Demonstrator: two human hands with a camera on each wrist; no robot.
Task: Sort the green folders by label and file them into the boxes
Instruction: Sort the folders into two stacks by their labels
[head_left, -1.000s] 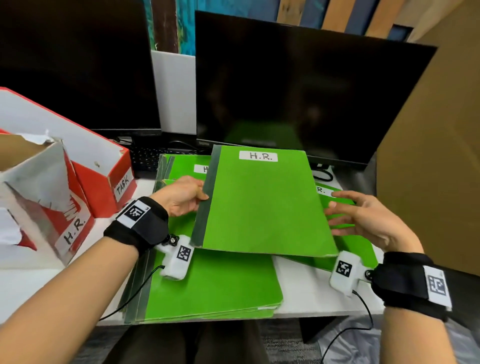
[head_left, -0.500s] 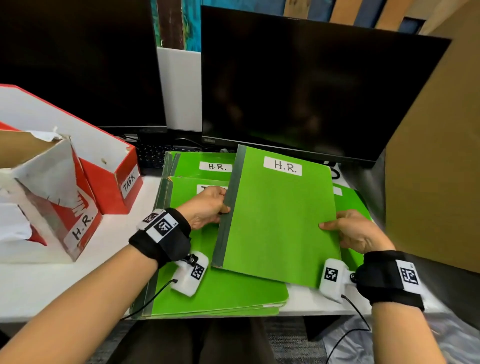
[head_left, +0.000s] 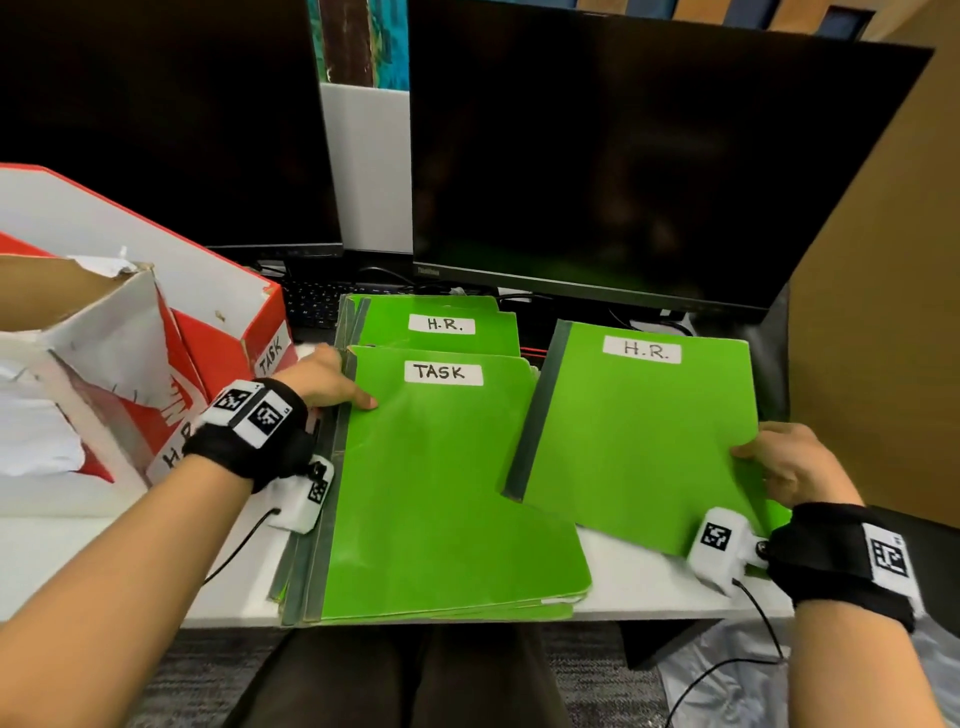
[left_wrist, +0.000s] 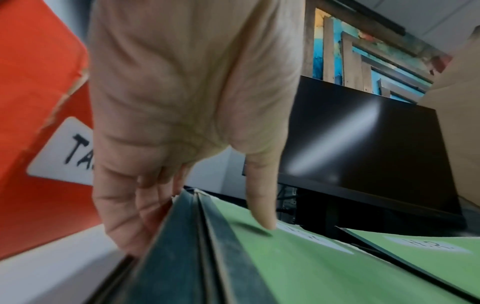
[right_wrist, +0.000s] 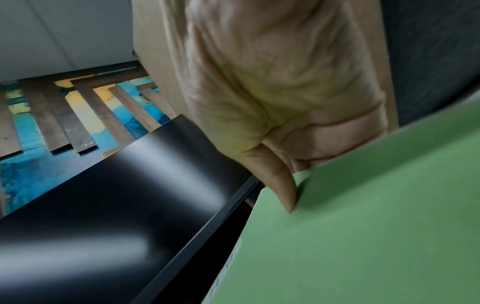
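Note:
A green folder labelled H.R. (head_left: 639, 441) is tilted at the right of the desk. My right hand (head_left: 779, 462) pinches its right edge, thumb on top (right_wrist: 283, 191), fingers underneath. A stack of green folders lies in the middle, topped by one labelled TASK (head_left: 441, 493). My left hand (head_left: 332, 384) grips this folder at its dark spine (left_wrist: 182, 257), thumb (left_wrist: 259, 205) on the cover and fingers curled down beside the spine. Another H.R. folder (head_left: 441, 325) peeks out behind. Two red-and-white boxes stand at the left: the far one labelled TASK (head_left: 270, 353), the near one H.R. (head_left: 171, 457).
Two dark monitors (head_left: 649, 156) (head_left: 156, 130) stand behind the folders, with a keyboard (head_left: 317, 306) below them. A brown cardboard panel (head_left: 883, 312) closes off the right side. The white desk (head_left: 634, 587) ends just in front of the stack.
The H.R. folder has swung right off the stack in my right hand. My left hand let go of it and now grips the uncovered TASK folder's spine.

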